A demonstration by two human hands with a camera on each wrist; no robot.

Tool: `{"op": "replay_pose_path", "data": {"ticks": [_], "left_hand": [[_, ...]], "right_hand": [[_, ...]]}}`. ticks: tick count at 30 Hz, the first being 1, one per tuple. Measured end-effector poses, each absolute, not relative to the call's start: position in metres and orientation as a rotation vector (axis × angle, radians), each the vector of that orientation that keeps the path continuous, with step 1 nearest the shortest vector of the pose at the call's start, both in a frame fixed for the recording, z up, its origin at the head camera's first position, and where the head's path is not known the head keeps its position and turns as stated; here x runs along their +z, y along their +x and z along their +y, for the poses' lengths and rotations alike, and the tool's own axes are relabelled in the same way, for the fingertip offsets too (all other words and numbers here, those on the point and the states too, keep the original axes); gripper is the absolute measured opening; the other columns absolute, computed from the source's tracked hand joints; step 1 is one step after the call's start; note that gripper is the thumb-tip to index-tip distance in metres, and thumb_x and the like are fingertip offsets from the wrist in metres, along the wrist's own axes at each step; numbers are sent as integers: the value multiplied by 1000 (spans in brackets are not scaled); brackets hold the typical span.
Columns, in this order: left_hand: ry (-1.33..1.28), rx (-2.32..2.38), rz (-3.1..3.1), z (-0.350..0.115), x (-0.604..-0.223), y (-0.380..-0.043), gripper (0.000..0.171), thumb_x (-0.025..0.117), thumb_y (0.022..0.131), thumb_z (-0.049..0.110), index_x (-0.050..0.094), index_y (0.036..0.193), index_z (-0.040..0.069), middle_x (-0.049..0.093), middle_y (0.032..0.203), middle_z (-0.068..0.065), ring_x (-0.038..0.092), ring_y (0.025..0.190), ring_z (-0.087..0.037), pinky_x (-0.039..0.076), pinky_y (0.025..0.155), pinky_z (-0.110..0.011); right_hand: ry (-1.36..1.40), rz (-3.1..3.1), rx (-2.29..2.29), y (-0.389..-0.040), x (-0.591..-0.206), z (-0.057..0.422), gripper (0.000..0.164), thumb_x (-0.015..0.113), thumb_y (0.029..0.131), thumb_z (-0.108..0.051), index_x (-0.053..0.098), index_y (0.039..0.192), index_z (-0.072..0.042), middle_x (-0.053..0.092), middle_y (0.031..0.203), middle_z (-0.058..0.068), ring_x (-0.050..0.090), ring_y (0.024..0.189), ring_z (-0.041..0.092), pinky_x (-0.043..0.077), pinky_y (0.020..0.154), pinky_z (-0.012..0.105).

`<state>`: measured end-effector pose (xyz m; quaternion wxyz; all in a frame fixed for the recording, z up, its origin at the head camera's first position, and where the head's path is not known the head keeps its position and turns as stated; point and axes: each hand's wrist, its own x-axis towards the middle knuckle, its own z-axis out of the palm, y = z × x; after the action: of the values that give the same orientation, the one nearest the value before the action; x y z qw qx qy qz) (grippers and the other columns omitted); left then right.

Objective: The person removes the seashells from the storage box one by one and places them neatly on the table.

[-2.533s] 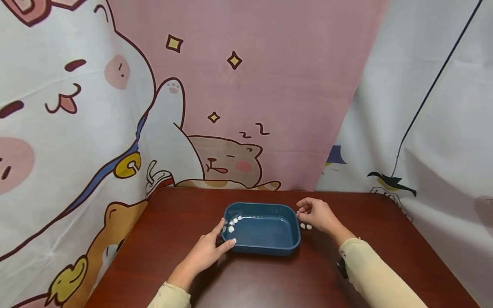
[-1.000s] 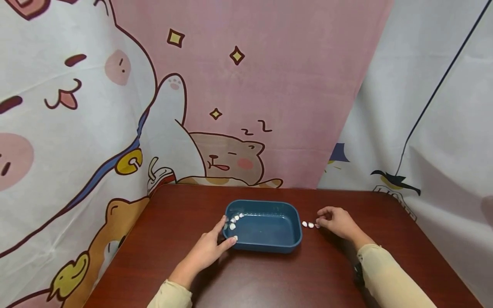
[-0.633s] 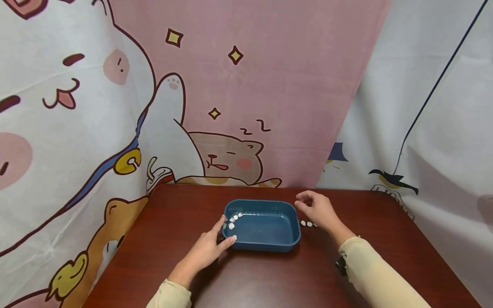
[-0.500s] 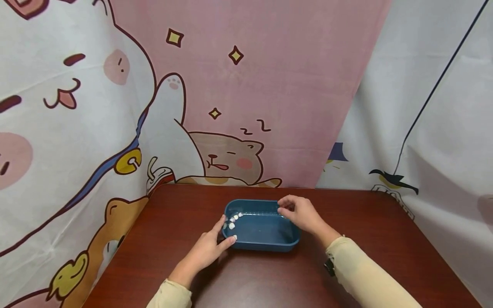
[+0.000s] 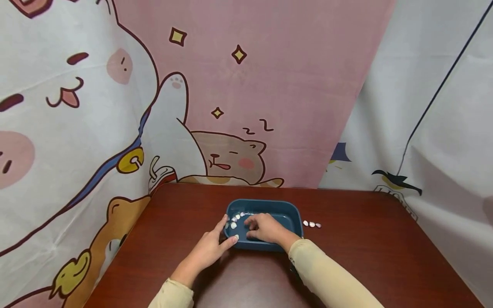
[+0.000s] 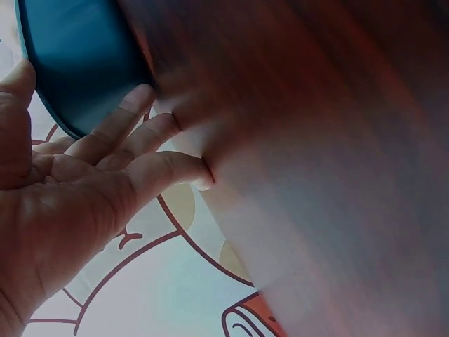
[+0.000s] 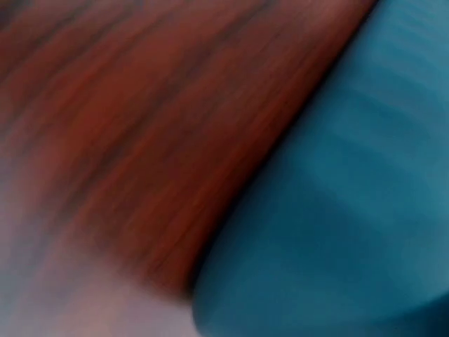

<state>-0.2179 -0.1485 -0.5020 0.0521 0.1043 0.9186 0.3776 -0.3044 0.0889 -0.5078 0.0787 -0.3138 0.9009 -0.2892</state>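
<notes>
A blue rectangular bin [image 5: 283,247] stands on the dark red table. Several small white, purple-tinted pieces [image 5: 233,225], like pebbles or shells, lie inside near its left end. My left hand [image 5: 206,249] rests against the bin's near left corner, thumb on the near rim. In the left wrist view its extended fingers [image 6: 119,126] lie along the bin's outside. My right hand [image 5: 265,228] is inside the bin, just right of the pieces. Its thumb and index finger stand apart, and nothing shows between them. The right wrist view shows the bin wall [image 7: 330,232], not the hand.
On the table right of the bin, three similar small white pieces [image 5: 312,224] lie in a row. The table [image 5: 246,280] extends around the bin. Behind and to the left hangs a cartoon-printed cloth [image 5: 292,94].
A third piece has been set down at the end of the row right of the bin. My right hand has since moved left and down into the bin. My left hand has stayed put.
</notes>
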Motion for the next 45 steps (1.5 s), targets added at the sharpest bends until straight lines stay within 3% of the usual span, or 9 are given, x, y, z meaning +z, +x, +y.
{"op": "replay_pose_path", "data": {"ticks": [2,4,8,13,19,29,35,41,45], "left_hand": [[323,1147,2782,-149,-500,-218,89,63,104,57,25,171,11,75,94,-13,68,72,-15,56,93,-48],[321,1140,2783,-148,-499,-219,89,62,105,57,25,171,11,73,88,-9,65,68,-13,55,91,-47],[322,1127,2799,-148,-499,-219,88,62,105,56,25,171,11,75,100,-8,64,78,-11,56,93,-48],[330,1131,2789,-148,-501,-219,88,62,105,56,25,171,11,69,86,-3,64,74,-11,55,90,-45],[354,1157,2779,-148,-499,-218,87,65,105,51,25,171,10,68,84,-1,63,76,-11,54,83,-42],[373,1153,2804,-148,-498,-217,88,67,104,50,27,170,8,73,94,-5,66,84,-14,56,87,-45],[360,1143,2819,-148,-501,-218,87,67,104,50,28,170,9,76,120,-17,69,97,-20,57,92,-49],[361,1132,2833,-148,-502,-218,87,67,104,50,28,170,9,77,112,-13,69,95,-19,57,91,-48],[365,1133,2833,-149,-503,-219,87,66,104,52,28,170,9,77,119,-18,70,100,-21,57,95,-51]], "right_hand": [[-945,2708,-855,-306,-508,83,35,84,94,-16,75,127,-6,80,98,3,72,88,12,61,85,40],[-948,2706,-849,-307,-506,78,37,83,94,-15,75,128,-6,79,96,3,70,85,11,60,84,39],[-937,2716,-795,-307,-504,68,37,82,95,-15,74,130,-5,78,92,1,66,80,8,59,80,34],[-904,2758,-684,-306,-504,60,35,81,96,-17,76,128,-7,75,89,-1,61,76,7,56,77,31],[-914,2759,-622,-305,-503,55,34,83,95,-23,78,126,-11,73,88,-4,60,76,5,55,78,30],[-1014,2733,-569,-307,-504,48,33,82,95,-24,78,126,-15,70,85,-9,58,75,2,52,76,26],[-1121,2728,-547,-307,-504,41,16,82,94,-17,82,110,-14,72,86,-6,56,77,4,51,78,25],[-1098,2718,-563,-307,-504,40,11,84,93,-19,82,103,-16,72,82,-9,56,75,1,52,77,23],[-1078,2733,-544,-305,-502,40,7,84,94,-20,83,100,-18,75,86,-9,58,76,0,55,78,25]]}}
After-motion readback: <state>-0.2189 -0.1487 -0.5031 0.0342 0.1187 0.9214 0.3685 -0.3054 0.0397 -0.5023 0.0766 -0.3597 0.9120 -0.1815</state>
